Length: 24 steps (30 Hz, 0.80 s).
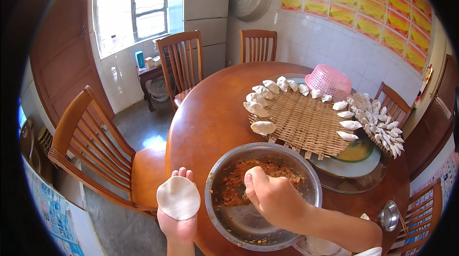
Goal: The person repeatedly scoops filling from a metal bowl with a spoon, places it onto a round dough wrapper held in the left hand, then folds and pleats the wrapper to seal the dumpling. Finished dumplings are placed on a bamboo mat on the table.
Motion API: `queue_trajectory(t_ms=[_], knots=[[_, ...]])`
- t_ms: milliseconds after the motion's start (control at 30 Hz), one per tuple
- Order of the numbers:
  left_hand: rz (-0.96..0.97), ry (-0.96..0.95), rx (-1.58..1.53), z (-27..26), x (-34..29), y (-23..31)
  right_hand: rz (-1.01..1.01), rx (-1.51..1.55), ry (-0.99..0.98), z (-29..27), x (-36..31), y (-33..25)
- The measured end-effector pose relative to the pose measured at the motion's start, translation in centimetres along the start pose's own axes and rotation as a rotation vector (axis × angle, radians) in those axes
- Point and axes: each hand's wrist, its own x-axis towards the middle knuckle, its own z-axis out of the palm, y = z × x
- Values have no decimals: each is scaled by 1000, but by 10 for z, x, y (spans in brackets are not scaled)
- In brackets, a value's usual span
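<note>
A round, pale dumpling wrapper point(179, 198) lies flat on the upturned palm of my left hand point(178, 227), its fingertips showing past the far edge. This hand is just left of a large metal bowl point(256, 229). Orange-brown minced filling point(234, 182) lies mostly along the far side of the bowl. My right hand point(272, 196) reaches over the bowl from the right with its fingers curled closed, just above the filling. Whatever the fingers grip is hidden. Beyond the bowl, folded dumplings point(263, 128) line the edge of a woven tray point(306, 117).
More dumplings point(380, 122) crowd a second tray at the right. Behind the woven tray sits a pink plastic basket point(328, 81). A small metal bowl point(389, 215) stands near the table's right edge. Wooden chairs point(95, 151) surround the round table point(201, 117).
</note>
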Motion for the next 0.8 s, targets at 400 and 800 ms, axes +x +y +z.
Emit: queue_trajectory(t_ms=[400,800], knots=[[9,31,74,-6,0,-3,41,233,47,26,1,-2],[-41,25,89,-10,-6,-12,574,709,55,12,4,12]])
